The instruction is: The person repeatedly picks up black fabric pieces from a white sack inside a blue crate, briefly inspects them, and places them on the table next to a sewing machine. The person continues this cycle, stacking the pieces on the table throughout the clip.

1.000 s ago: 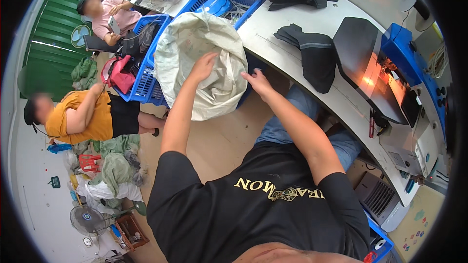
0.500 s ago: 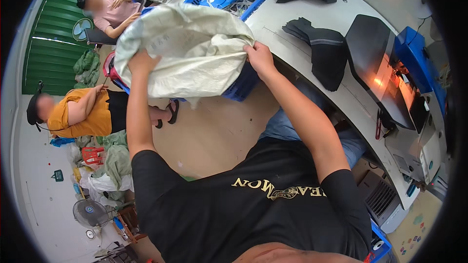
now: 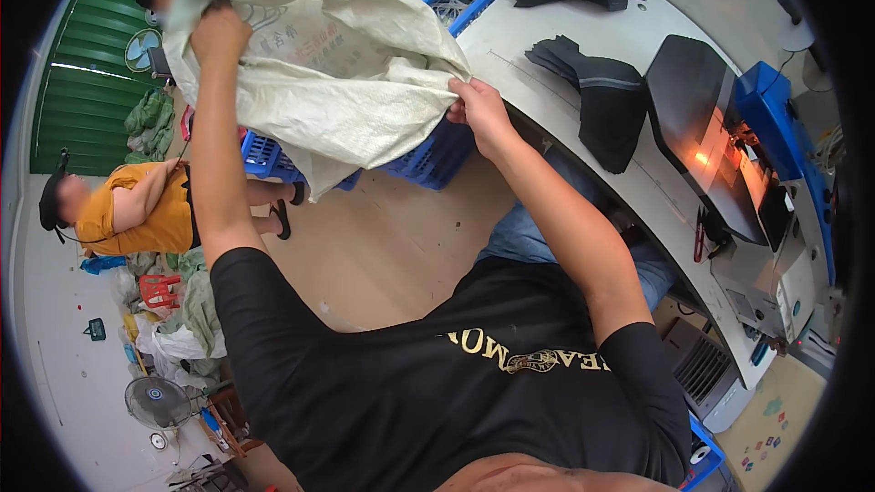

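Here, item by item, outward from the sack.

Left hand (image 3: 219,32): raised, closed on the upper edge of the sack (image 3: 319,64), at its far left side.

Right hand (image 3: 478,109): closed on the sack's right edge, lower than the left, just beside the desk (image 3: 565,82) rim.

Sack: large pale woven bag, held in the air between both hands, slack and crumpled, its lower corner hanging down in front of the crates.

Handling note, as a judgement: with one hand high and one low the cloth sags. Level grips on opposite edges, pulled apart, would spread it flat; the hanging corner should be kept off the crates.

Crates (image 3: 428,155): blue, latticed, directly beneath and behind the sack; one more up on the desk holds blue items.

Dark garments (image 3: 602,105): folded pile on the desk, right of the sack; a second heap lies beyond it.

Machine (image 3: 702,146): dark panel with an orange light, farther right on the desk.

Seated person (image 3: 137,210): orange top, on the floor left of the sack, well apart.
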The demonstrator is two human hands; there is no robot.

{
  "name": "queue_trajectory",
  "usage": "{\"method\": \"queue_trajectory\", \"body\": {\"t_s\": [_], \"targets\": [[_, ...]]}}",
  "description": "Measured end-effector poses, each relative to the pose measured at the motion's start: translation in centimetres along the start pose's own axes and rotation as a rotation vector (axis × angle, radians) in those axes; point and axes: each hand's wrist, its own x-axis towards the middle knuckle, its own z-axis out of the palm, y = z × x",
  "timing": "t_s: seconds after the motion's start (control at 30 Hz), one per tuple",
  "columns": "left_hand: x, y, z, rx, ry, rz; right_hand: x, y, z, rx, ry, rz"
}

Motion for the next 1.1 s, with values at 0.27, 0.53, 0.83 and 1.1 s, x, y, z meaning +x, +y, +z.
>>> {"method": "queue_trajectory", "body": {"t_s": [0.27, 0.53, 0.83, 1.1], "targets": [[3.1, -3.5, -3.3, 0.181, 0.344, 0.016, -1.9, -3.1, 2.1, 0.221, -0.18, -0.021], [1.6, 1.3, -7.5, 0.016, 0.379, -0.048, -0.3, -2.1, 0.9, 0.023, -0.072, 0.019], [-8.9, 12.0, 11.0, -0.009, 0.145, 0.596, 1.0, 6.3, -2.0, -0.133, -0.246, 0.403], [-12.7, 11.3, 9.1, 0.12, -0.86, 0.483, 0.2, 5.5, -3.9, -0.238, -0.253, 0.386]]}}
